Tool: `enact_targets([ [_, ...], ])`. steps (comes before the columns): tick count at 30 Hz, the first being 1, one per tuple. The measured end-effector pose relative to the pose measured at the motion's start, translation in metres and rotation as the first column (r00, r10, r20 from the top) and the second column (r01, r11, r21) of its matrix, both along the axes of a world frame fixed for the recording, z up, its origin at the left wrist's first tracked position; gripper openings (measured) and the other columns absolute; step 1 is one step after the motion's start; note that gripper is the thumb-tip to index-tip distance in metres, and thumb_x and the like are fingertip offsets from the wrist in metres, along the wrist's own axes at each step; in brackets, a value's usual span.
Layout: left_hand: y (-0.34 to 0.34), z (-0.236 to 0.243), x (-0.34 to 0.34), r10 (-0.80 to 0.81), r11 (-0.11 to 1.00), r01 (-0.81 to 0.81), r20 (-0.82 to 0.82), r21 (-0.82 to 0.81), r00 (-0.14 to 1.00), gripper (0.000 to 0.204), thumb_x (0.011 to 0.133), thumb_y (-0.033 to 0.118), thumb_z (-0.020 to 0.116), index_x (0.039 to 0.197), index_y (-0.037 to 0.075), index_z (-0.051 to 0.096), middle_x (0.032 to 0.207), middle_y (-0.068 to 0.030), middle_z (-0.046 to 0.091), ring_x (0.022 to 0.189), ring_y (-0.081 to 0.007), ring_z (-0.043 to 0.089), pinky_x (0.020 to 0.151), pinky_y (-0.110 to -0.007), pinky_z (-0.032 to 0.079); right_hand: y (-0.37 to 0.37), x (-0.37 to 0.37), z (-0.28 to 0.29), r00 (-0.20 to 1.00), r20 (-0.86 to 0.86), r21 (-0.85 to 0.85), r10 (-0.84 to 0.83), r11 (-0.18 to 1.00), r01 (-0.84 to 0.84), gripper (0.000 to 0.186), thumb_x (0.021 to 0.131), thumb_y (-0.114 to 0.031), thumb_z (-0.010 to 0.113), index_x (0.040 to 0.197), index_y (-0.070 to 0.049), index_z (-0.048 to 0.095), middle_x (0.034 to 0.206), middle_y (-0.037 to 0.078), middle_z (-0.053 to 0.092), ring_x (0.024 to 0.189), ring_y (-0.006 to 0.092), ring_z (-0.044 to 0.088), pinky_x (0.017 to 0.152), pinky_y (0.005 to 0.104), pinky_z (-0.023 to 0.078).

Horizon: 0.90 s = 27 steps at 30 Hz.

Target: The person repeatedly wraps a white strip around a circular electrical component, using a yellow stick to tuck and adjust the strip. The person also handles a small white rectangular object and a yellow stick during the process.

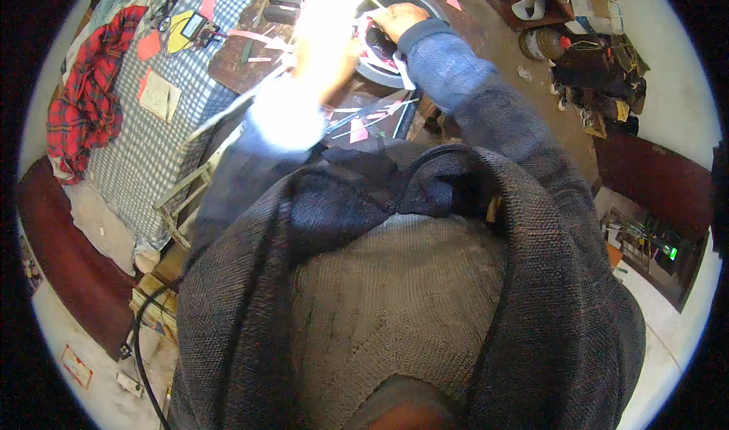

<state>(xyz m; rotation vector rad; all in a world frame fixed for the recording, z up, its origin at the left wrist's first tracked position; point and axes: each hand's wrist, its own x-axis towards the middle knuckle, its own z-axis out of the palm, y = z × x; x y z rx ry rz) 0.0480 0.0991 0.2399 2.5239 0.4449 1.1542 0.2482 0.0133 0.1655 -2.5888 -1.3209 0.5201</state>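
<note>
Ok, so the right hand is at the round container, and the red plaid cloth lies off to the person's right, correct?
Not quite: the head view shows the red plaid cloth off to the person's left. The right hand is at the round container, as you say.

1 red plaid cloth (95,100) lies along the left edge of a checked sheet (148,176). 1 black cable (138,346) curves at lower left; a green light (673,253) glows at right.
</note>
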Motion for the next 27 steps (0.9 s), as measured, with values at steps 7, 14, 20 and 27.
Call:
enact_targets([
  [7,-0.002,-0.094,0.084,0.218,0.947,-0.161,-0.189,0.278,0.957,0.032,0.091,0.020,0.067,0.118,0.003,0.069,0.108,-0.0162,0.069,0.099,-0.0313,0.066,0.090,-0.042,0.054,0.001,-0.018,-0.012,0.927,0.243,-0.140,0.286,0.956,-0.259,0.038,0.101,-0.032,0.052,0.124,-0.010,0.074,0.122,0.018,0.073,0.114,0.0351,0.070,0.097,0.0493,0.054],
  [14,0.001,-0.102,0.083,0.156,0.949,-0.049,-0.330,0.311,0.931,0.029,0.092,0.021,0.068,0.114,0.003,0.070,0.108,-0.0154,0.069,0.099,-0.0311,0.066,0.091,-0.042,0.054,-0.012,-0.026,-0.003,0.913,0.299,-0.031,0.278,0.959,-0.282,0.031,0.100,-0.027,0.058,0.117,-0.009,0.076,0.116,0.017,0.075,0.105,0.0340,0.073,0.094,0.0445,0.057],
  [20,0.000,-0.095,0.085,0.115,0.952,0.008,-0.379,0.307,0.918,0.026,0.092,0.022,0.069,0.111,0.004,0.071,0.108,-0.0147,0.069,0.100,-0.0310,0.067,0.091,-0.041,0.054,-0.007,0.010,0.015,0.968,-0.136,-0.051,0.211,0.974,-0.219,0.036,0.102,-0.034,0.054,0.111,-0.009,0.077,0.105,0.015,0.077,0.088,0.0285,0.072,0.086,0.0375,0.056],
  [27,0.010,-0.101,0.082,0.062,0.977,0.004,-0.300,0.213,0.952,0.026,0.091,0.020,0.072,0.114,0.006,0.072,0.109,-0.0148,0.071,0.100,-0.0317,0.068,0.091,-0.041,0.055,0.000,0.060,-0.045,0.747,0.382,0.516,0.544,0.545,-0.661,0.027,0.076,-0.014,0.067,0.102,-0.016,0.075,0.109,0.010,0.073,0.103,0.0317,0.069,0.090,0.0417,0.056],
])
